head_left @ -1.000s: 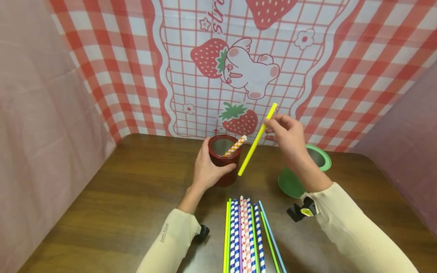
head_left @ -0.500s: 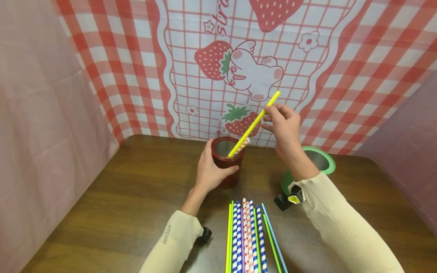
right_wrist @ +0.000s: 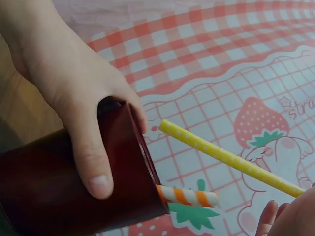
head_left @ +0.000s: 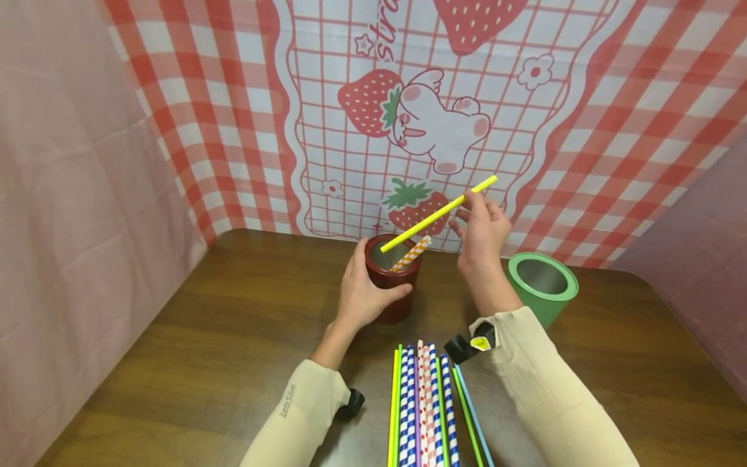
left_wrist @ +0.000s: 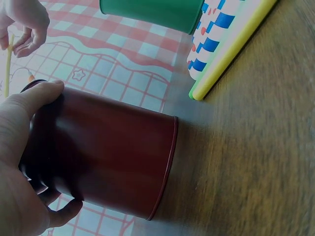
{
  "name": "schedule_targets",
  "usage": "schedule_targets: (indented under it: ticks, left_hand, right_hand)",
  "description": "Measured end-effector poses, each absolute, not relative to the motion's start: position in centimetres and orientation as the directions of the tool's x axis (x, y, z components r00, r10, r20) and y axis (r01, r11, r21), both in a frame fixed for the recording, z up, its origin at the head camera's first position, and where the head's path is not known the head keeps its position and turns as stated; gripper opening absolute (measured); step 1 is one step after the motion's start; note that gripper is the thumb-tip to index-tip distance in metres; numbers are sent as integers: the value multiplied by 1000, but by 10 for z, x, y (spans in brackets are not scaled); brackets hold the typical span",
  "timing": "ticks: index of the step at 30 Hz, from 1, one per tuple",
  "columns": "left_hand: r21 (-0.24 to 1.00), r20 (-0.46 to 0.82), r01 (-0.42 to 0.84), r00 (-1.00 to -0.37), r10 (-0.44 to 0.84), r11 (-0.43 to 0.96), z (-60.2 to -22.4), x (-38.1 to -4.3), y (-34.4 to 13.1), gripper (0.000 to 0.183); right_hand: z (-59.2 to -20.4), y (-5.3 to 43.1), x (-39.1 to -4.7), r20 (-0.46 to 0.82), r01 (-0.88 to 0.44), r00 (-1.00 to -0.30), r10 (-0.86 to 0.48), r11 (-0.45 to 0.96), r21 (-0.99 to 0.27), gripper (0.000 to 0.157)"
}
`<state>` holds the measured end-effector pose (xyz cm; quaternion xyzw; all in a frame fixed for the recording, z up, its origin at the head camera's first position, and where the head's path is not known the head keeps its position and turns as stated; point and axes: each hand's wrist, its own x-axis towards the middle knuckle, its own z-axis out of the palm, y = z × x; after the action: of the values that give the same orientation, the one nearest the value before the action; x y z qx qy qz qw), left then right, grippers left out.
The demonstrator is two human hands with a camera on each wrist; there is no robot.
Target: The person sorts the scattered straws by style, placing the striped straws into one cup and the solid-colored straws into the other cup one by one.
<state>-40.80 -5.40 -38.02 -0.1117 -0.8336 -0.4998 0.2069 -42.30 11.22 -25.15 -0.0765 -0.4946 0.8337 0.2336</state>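
My left hand [head_left: 364, 295] grips a dark red metal can [left_wrist: 113, 152] round its upper side, thumb in front, the can standing upright on the table. An orange-and-white striped straw [right_wrist: 189, 196] leans inside, its end sticking out past the rim. Between thumb and fingers my right hand [head_left: 484, 240] pinches a yellow straw [head_left: 438, 215] near its upper end. That straw slants down to the left, and its lower tip overlaps the can's mouth in the head view. In the right wrist view small pale dots show on the yellow straw, and its tip is outside the can.
A green can [head_left: 543, 285] stands upright to the right of my right wrist. Several striped, dotted and plain straws [head_left: 423, 405] lie side by side at the front of the wooden table [head_left: 233, 337]. A strawberry-print cloth [head_left: 327, 130] hangs behind the table.
The yellow straw first dipped to the red can's mouth, then lifted and tilted flatter. My right hand moved left, then down a little. The left hand keeps holding the can.
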Motion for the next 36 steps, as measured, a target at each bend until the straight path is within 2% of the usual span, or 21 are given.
schedule_targets:
  ticks: [5,12,19,25,36]
  left_hand:
    - [791,447,384,-894,-21,477,-380,-408,-54,109]
    - [790,450,391,-893,-13,473,-381,-409,-54,110]
    - [791,442,380,-897,-19,479,-380,-408,-54,110]
    - [793,437,375,-899,-20,481,-380,-407,-55,110]
    - [788,441,377,-897,-19,487,-381,-409,-55,111]
  right_hand:
    - [-260,105,-431,116,-350,-843,525,-373,-860,14]
    - [-271,101,-439,149,-355,-826,544,-296,-887,10]
    - [-285,96,-445,143,-330,-832,537,-272,-904,16]
    - [-296,89,-446,163,-306,-848,504,-216,-927,13]
    - [-311,79,-444,193,-302,-838,510,-140,-943,10]
